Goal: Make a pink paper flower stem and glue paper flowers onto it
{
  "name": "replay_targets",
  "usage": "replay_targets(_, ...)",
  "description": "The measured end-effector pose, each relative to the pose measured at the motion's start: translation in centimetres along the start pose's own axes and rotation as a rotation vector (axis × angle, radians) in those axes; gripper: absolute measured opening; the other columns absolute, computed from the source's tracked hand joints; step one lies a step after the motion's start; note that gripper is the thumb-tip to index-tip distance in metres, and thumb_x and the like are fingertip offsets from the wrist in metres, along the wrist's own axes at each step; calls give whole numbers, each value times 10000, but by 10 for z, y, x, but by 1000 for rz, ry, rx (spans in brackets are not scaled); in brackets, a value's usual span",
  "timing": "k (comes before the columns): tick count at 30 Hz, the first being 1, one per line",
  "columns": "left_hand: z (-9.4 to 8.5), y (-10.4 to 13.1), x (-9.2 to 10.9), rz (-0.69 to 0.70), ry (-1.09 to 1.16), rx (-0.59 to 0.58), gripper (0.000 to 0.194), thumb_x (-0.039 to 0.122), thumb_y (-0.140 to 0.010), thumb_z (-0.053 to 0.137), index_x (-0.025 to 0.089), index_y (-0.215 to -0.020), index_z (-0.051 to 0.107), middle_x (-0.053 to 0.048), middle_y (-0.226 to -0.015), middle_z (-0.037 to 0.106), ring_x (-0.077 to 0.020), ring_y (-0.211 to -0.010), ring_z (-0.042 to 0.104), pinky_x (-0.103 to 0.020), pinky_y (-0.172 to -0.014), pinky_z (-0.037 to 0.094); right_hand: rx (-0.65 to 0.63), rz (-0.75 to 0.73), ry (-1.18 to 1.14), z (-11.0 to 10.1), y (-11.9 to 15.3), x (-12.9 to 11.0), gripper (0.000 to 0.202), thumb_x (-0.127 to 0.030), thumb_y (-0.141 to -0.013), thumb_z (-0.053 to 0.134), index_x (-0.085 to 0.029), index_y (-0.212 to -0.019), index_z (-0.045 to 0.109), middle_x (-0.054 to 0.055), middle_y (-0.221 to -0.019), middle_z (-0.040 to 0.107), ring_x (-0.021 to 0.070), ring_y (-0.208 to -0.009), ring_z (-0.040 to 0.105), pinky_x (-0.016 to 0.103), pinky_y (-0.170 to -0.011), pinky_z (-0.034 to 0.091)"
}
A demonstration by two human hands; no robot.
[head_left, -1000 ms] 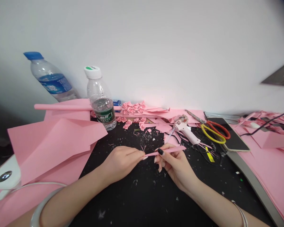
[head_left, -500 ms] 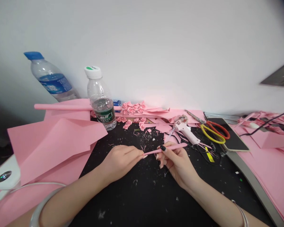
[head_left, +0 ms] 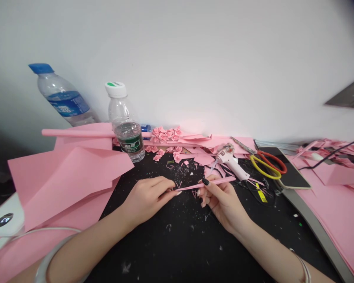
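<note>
A thin folded strip of pink paper (head_left: 220,181) slants between my hands above the black tabletop. My right hand (head_left: 222,200) pinches it near its middle, thumb on top, with the wider end sticking out to the right. At the narrow left end, my left hand (head_left: 149,198) has its thumb against the tip and its index finger curled just above. How firmly the left fingers grip there is hard to see. Behind the hands lie small folded pink paper roses (head_left: 165,134) and thin paper scraps (head_left: 184,167).
A white glue gun (head_left: 233,163) and scissors (head_left: 265,165) with yellow and orange handles lie at back right. A green-labelled water bottle (head_left: 128,137) stands back left; a blue-capped bottle (head_left: 66,98) leans at the wall. Pink paper sheets (head_left: 67,181) cover the left side, more sheets (head_left: 336,212) the right.
My left index finger has lifted slightly from the thumb, showing more of the strip's narrow end. The strip has shifted slightly and its right end sits a little higher.
</note>
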State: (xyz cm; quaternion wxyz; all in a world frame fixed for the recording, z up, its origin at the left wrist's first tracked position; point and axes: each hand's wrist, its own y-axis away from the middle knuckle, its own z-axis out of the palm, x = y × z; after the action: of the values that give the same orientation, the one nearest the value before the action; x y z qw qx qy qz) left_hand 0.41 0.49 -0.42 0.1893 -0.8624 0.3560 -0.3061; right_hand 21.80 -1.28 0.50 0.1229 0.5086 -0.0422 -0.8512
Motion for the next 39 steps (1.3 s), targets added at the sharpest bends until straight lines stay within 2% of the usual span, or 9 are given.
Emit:
replay_targets(7,2,2,0,29,62,-52,150,200,-910,495,171,-860,633,-16,-786,683,-117,-691,626,-215,-663,466,-56,3,27,-1,3,2,152,-297,-796,666,-166,-778,592,10,-651,661,83,-515,572,196,-512,494)
replay_targets(13,3,4,-3,39,70,-118,229,205,-927,442,171,-837,650,-29,-773,674,-126,-700,625,-225,-672,475,-48,13,37,0,2,2,165,-300,-766,696,-167,-781,599,12,-646,672,91,-515,585,202,-510,499)
replay_targets(20,1,2,-2,61,5,-203,309,176,-922,420,156,-673,601,-9,-617,570,-117,-567,524,-233,-555,388,-50,10,51,2,3,2,160,-285,-751,710,-166,-783,608,16,-637,676,96,-505,585,208,-499,500)
replay_targets(22,0,0,-1,30,66,-207,268,180,-915,444,160,-710,615,-11,-656,601,-120,-602,546,-234,-581,400,-54,4,52,1,3,2,155,-283,-757,704,-165,-785,608,16,-638,675,96,-509,585,208,-501,501)
replay_targets(25,-2,-5,2,-134,259,-206,145,172,-876,520,180,-821,654,-7,-764,669,-121,-683,604,-223,-649,444,-47,-18,51,1,2,1,147,-283,-772,690,-163,-790,605,15,-640,669,93,-513,581,206,-504,502)
replay_targets(29,-2,-10,7,-495,602,-248,115,152,-835,558,163,-817,671,0,-692,681,-117,-612,649,-204,-592,486,-15,-51,44,1,1,0,156,-287,-766,697,-164,-772,602,3,-637,656,84,-509,569,191,-499,497)
replay_targets(31,0,-11,8,-621,785,-265,107,155,-829,562,143,-807,666,-14,-705,696,-123,-594,669,-211,-587,511,-9,-59,39,2,1,-1,155,-285,-763,701,-165,-764,604,1,-635,656,83,-510,570,186,-495,498)
replay_targets(35,4,-9,5,-748,1038,-272,99,193,-817,594,123,-821,664,-53,-768,729,-143,-609,693,-239,-603,548,-13,-69,31,2,0,-1,138,-275,-776,690,-164,-777,608,6,-645,662,85,-520,580,184,-500,505)
replay_targets(39,6,-8,5,-836,1122,-267,146,246,-808,626,119,-865,668,-77,-823,741,-161,-663,708,-254,-640,564,-20,-79,23,2,0,-1,135,-272,-776,691,-163,-777,610,6,-645,665,84,-518,584,183,-503,507)
